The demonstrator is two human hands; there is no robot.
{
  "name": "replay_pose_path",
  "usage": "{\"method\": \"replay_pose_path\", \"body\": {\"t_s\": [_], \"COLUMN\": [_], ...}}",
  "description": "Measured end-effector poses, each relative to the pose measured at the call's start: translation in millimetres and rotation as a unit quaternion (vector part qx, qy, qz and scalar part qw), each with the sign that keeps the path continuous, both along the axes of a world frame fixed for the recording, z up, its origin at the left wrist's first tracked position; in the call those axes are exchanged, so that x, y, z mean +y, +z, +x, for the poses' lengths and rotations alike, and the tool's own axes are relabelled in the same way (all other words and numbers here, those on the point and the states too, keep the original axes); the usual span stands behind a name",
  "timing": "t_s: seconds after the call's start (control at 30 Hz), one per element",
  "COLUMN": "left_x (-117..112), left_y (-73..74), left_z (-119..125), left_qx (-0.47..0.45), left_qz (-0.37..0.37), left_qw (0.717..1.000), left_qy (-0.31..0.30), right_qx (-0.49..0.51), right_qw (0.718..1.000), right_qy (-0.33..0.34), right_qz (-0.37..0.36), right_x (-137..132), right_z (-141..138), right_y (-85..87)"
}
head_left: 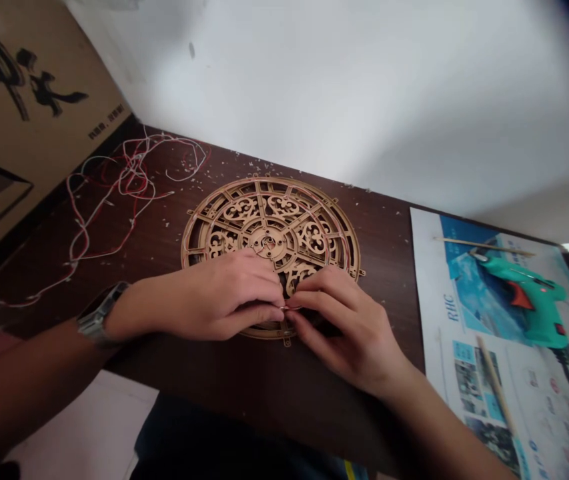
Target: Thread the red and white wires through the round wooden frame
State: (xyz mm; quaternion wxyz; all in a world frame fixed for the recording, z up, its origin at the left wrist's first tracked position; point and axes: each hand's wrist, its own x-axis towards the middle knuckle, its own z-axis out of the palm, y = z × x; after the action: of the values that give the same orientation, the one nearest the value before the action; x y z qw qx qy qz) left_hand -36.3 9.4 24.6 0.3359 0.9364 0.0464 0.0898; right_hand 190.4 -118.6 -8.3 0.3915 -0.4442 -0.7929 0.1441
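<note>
A round openwork frame point(309, 235), tan and wood-like with scroll cut-outs, lies flat on the dark table. Thin red and white wire runs along its outer rings. At the frame's near edge, my left hand point(237, 293) pinches a short bit of wire point(284, 308) between thumb and forefinger. My right hand point(347, 327) comes in from the other side, its thumb and forefinger closed on the same wire. The two sets of fingertips almost meet. Most of the near rim is hidden under my hands.
Tangled red and white wires point(134, 167) lie at the left, near a printed cardboard box point(39, 133). White scraps dot the dark table point(389, 293). On the right, a green glue gun point(529, 287) and thin sticks rest on a printed sheet point(434, 360). A white wall point(339, 87) stands behind.
</note>
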Motion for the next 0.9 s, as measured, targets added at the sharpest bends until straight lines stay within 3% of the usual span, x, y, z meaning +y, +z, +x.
{"method": "replay_pose_path", "body": {"t_s": [0.1, 0.23, 0.3, 0.43, 0.57, 0.9], "left_x": [-11, -50, -76, -113, -124, -127], "left_y": [4.7, 8.0, 3.9, -13.4, -26.2, -33.0], "left_z": [-5, -15, -18, -15, -11, -9], "left_qx": [-0.009, -0.078, -0.107, -0.124, -0.132, -0.122], "left_qz": [0.054, 0.163, 0.167, 0.139, 0.111, 0.15], "left_qw": [0.998, 0.968, 0.948, 0.924, 0.911, 0.896], "left_qy": [0.017, 0.176, 0.25, 0.335, 0.375, 0.4], "right_qx": [-0.004, 0.008, 0.007, 0.004, 0.004, -0.029], "right_qw": [1.0, 1.0, 1.0, 1.0, 1.0, 0.998], "right_qy": [0.004, -0.008, -0.007, 0.016, 0.026, 0.05], "right_qz": [0.013, 0.012, 0.008, 0.003, 0.001, -0.018], "right_x": [-1, -5, -8, -15, -21, -23], "right_z": [-2, -5, -8, -13, -16, -19], "right_y": [0.5, 1.4, 1.9, 2.4, 1.7, -0.5]}}
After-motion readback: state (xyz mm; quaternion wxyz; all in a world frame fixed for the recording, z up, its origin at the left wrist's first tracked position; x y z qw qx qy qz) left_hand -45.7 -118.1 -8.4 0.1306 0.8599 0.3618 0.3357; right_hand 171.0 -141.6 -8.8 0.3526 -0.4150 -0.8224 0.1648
